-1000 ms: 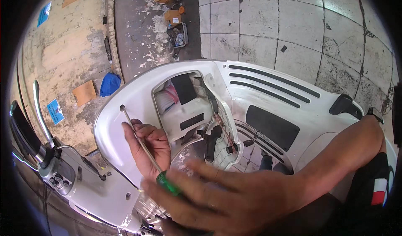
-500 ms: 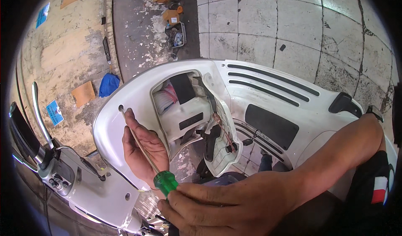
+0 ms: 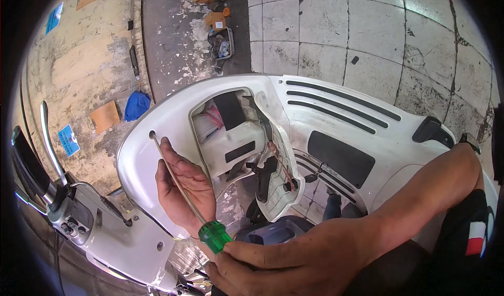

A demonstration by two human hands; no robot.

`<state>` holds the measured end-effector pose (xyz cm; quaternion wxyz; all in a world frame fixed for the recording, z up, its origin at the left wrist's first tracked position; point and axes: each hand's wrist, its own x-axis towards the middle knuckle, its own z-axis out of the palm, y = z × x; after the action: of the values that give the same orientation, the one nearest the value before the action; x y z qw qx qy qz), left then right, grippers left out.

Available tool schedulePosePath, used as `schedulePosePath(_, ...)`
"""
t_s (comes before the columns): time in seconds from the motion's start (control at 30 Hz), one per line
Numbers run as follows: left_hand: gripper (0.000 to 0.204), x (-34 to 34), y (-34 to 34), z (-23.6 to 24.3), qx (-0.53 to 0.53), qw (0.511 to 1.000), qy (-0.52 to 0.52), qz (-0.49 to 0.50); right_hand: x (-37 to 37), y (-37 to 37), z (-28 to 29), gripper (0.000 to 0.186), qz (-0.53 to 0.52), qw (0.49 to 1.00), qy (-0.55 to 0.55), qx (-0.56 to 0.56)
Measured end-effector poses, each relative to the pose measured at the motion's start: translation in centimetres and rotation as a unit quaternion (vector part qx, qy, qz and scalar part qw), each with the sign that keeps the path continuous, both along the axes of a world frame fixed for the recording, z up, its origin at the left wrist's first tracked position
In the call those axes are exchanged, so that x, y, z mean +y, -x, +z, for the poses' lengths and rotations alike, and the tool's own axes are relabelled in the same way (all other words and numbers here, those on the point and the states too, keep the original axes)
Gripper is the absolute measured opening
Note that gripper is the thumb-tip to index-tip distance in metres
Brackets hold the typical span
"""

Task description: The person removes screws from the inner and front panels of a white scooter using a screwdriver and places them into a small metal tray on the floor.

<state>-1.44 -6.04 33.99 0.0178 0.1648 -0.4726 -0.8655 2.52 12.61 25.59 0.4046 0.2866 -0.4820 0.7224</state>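
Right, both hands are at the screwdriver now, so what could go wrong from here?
The green-handled screwdriver meets the hole at a slant as seen here, so its tip might slip out and scratch the white panel.

The left hand looks open along the shaft, so if the right hand twists or slips, the shaft could swing against those fingers.

We cannot see the screwdriver (image 3: 195,208) tip inside the hole (image 3: 152,134), nor its butt behind the right hand (image 3: 304,262).
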Motion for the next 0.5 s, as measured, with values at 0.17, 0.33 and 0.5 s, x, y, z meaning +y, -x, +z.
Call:
schedulePosePath(0.17,0.041,-0.55,0.24,-0.19,-0.003,1.0,0.0,-0.013,0.4,0.26,-0.06,0.018,0.028,0.999,-0.016,-0.014)
schedulePosePath(0.33,0.041,-0.49,0.34,-0.3,0.001,1.0,0.017,-0.01,-0.19,0.13,-0.05,0.016,0.006,1.0,0.005,-0.026)
schedulePosePath(0.5,0.042,-0.56,0.43,-0.18,-0.002,1.0,0.018,-0.013,-0.36,0.16,-0.16,0.015,-0.005,1.0,0.0,-0.021)
